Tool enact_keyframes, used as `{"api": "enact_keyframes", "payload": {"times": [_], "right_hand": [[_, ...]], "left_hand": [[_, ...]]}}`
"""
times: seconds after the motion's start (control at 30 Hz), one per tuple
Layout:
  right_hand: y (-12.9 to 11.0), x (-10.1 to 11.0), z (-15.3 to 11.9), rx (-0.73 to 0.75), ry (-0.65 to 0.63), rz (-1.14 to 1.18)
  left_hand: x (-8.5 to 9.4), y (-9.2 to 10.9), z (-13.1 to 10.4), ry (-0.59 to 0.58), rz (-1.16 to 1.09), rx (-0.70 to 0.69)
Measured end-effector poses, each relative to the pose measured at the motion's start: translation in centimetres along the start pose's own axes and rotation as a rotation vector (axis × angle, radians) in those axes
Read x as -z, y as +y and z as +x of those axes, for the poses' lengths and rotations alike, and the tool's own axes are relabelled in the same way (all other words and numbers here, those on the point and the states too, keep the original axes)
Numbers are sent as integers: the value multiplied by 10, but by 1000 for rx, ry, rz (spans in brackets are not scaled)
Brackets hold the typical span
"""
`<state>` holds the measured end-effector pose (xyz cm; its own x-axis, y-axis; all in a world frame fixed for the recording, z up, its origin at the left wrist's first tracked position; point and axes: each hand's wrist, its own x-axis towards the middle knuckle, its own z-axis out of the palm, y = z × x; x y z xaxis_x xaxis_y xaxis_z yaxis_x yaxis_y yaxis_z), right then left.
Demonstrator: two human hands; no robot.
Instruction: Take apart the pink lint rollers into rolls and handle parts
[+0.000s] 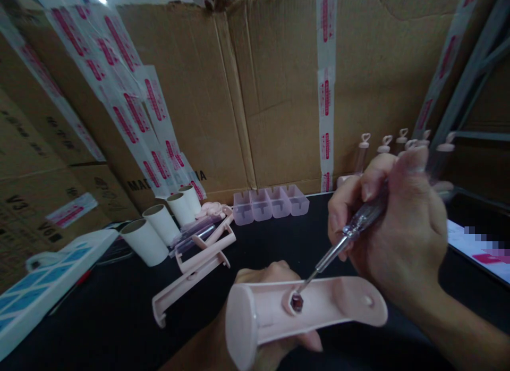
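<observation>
My left hand (pixel 266 275) is wrapped round a pale pink plastic holder (pixel 279 320) from behind and below, its round end disc facing left. Near the holder's middle is a round socket with a small dark reddish piece (pixel 297 302) inside. My right hand (pixel 398 222) is closed round the clear handle of a screwdriver (pixel 334 249). The screwdriver slants down to the left, its tip at the socket's edge; whether it touches the dark piece I cannot tell.
Several pink holders (pixel 191 275) and white paper tubes (pixel 145 241) lie left. A purple divided tray (pixel 271 203) stands at the back by a cardboard wall (pixel 274 105). Pink heart-topped items (pixel 364 142) stand right, beside a lit screen (pixel 478 249). A white-blue case (pixel 48 280) is far left.
</observation>
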<state>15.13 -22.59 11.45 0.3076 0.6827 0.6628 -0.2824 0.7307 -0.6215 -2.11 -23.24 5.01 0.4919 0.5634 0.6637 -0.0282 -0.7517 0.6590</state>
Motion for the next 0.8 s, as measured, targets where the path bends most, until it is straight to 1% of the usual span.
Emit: {"api": "enact_keyframes", "payload": {"times": [0.2, 0.27, 0.43, 0.57, 0.63, 0.8], "right_hand": [[3, 0, 1, -15, -51, 80], [4, 0, 1, -22, -64, 97], [4, 1, 0, -24, -64, 105], [2, 2, 1, -37, -124, 123], [0, 2, 1, -61, -159, 121], [-5, 1, -2, -163, -223, 77]], "left_hand": [[5, 6, 1, -96, -74, -3], [6, 7, 3, -112, -87, -9], [5, 8, 5, -102, -163, 9], [8, 4, 3, -117, -143, -42], [11, 1, 2, -116, -130, -56], [18, -1, 4, -44, -48, -39]]}}
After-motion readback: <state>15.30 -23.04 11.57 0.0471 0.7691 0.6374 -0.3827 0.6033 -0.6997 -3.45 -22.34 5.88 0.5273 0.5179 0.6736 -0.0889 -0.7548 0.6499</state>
